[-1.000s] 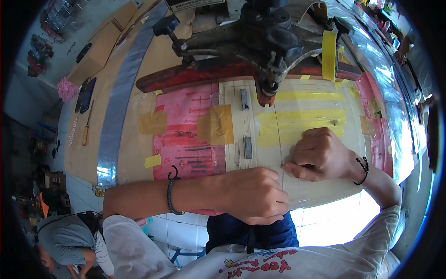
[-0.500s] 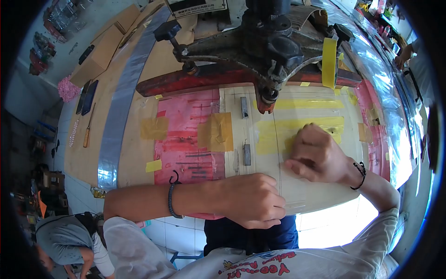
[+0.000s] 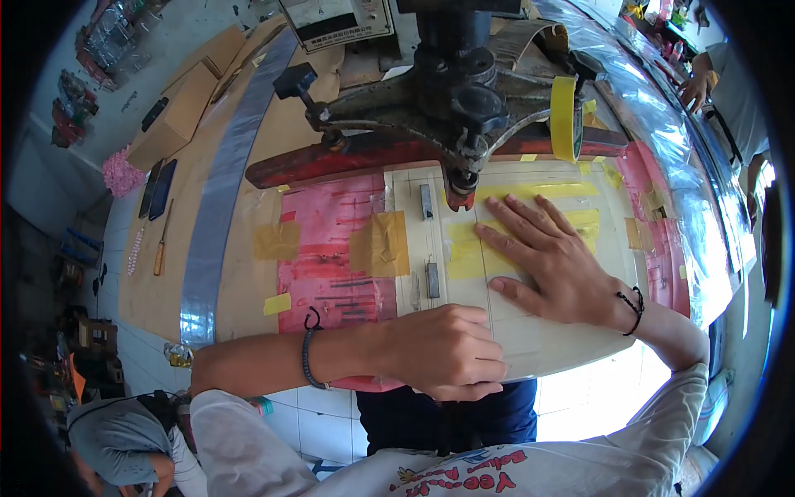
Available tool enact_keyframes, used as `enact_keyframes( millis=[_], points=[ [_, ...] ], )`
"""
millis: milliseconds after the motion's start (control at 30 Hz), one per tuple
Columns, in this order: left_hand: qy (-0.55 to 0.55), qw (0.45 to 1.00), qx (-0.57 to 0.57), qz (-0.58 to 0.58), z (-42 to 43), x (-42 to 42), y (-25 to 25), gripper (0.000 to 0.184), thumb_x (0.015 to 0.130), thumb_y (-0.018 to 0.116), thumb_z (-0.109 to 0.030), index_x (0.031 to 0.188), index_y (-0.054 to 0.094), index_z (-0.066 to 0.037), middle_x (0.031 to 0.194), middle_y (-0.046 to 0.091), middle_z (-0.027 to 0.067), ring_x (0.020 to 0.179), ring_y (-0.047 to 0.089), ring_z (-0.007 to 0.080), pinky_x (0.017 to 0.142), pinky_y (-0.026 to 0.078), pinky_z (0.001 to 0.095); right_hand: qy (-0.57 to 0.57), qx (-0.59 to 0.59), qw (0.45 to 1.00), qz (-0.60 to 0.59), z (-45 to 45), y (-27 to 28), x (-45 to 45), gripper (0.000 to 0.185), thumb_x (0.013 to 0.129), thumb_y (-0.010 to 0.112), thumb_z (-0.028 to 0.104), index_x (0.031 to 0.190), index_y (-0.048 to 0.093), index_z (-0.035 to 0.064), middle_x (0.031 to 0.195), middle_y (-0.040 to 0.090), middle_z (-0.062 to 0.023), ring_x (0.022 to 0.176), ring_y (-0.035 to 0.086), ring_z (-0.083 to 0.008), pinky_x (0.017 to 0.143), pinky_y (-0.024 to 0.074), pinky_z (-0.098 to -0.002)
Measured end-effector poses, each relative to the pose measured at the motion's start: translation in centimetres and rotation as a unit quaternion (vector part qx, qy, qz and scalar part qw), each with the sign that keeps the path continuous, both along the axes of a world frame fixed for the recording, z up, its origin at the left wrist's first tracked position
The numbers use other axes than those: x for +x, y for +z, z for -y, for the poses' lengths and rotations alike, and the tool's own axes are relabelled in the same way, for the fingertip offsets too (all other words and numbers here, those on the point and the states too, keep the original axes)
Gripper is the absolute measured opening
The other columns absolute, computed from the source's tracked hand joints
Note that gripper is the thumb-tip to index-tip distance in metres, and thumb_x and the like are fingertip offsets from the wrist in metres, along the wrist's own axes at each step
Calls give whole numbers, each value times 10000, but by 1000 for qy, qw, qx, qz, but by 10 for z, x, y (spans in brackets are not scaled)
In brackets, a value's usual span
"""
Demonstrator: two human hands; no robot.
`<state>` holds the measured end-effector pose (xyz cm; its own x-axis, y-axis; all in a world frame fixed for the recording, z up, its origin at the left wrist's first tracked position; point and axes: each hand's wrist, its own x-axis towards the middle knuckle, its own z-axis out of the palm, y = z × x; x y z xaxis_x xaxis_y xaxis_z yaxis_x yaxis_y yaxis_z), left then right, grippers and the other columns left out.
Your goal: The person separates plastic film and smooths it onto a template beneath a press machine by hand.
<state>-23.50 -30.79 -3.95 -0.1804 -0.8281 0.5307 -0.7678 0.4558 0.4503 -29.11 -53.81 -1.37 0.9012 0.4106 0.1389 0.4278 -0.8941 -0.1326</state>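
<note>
There's the big wooden table (image 3: 142, 306), running right up to the person at its near edge. Over its middle sits the black metal clamp head (image 3: 389, 112), a long red bar (image 3: 348, 156) slung beneath it. The pale panel (image 3: 538, 344) lies at the middle of the near edge, below that bar, with the red sheet (image 3: 331, 189) alongside it toward the table's left edge. Further left, a shiny grey strip (image 3: 225, 190) runs from the near edge toward the far one.

Now the hands! The right hand (image 3: 556, 269) is palm down, fingers spread, across the yellow tape strips (image 3: 464, 257) on the panel. The left hand (image 3: 451, 352) is curled over the near edge, knuckles up; whether it grips anything, I cannot tell.

A yellow ring (image 3: 563, 120) hangs at the clamp's right arm. Over by the left edge, a slim tool with an orange handle (image 3: 159, 262). And smallest, two grey blocks (image 3: 432, 282) on the panel's left side, set apart in line.
</note>
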Motion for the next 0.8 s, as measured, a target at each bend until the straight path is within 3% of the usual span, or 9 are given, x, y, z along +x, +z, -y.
enact_keyframes(
  millis=[133,200,300,433,500,533,633,767,800],
  points=[
    [34,999,-6,10,0,0,0,201,911,749,-230,835,622,-93,819,532,23,767,555,209,721,455,358,3,83,995,58,2,0,-4,421,958,676,348,1272,708,68,1382,628,-190,1259,595,-372,1125,399,-530],
    [62,998,6,17,0,0,4,194,896,762,-238,905,639,-89,926,554,50,866,560,232,796,465,385,25,140,989,34,7,6,-4,247,931,733,257,1091,772,72,1182,724,-134,1079,664,-307,1027,468,-474],
    [116,992,51,3,2,0,2,237,881,775,-257,994,651,-90,1057,543,89,978,549,269,876,453,419,55,205,972,-101,26,-7,-2,126,906,755,188,936,771,67,991,728,-76,912,660,-264,927,479,-434],
    [132,989,62,21,5,-1,3,251,875,780,-269,994,657,-85,1067,542,98,1005,548,283,902,448,426,-5,199,980,-4,30,-9,4,207,918,743,197,1071,743,57,1140,694,-139,1039,634,-313,963,472,-459],
    [133,988,59,42,7,0,2,255,872,781,-269,994,658,-82,1066,545,98,1003,551,288,901,451,425,-68,201,965,152,9,-15,15,270,931,727,219,1144,717,52,1195,661,-160,1098,605,-340,980,461,-472],
    [128,990,31,56,9,1,1,246,871,779,-263,977,658,-77,1035,559,95,985,553,285,893,452,422,-80,126,976,161,7,-19,16,362,952,702,274,1232,673,45,1278,619,-180,1204,556,-372,1013,439,-493],
    [123,989,7,86,11,1,0,229,872,772,-252,956,656,-72,990,574,93,961,562,281,874,456,419,-134,129,979,84,7,-17,13,393,958,694,327,1233,673,46,1336,611,-175,1276,530,-372,1043,418,-494],
    [134,983,-18,123,9,0,0,172,878,747,-209,934,653,-76,974,587,90,943,580,293,854,459,423,-125,164,973,105,15,-27,16,342,931,747,301,1117,701,17,997,714,-155,977,671,-333,867,520,-430],
    [138,981,-34,131,7,-3,3,168,857,760,-168,929,637,-80,970,582,86,935,578,297,858,457,422,-145,233,961,37,9,-15,9,272,943,762,253,1014,695,0,821,689,-125,826,694,-262,763,537,-368]
  ],
)
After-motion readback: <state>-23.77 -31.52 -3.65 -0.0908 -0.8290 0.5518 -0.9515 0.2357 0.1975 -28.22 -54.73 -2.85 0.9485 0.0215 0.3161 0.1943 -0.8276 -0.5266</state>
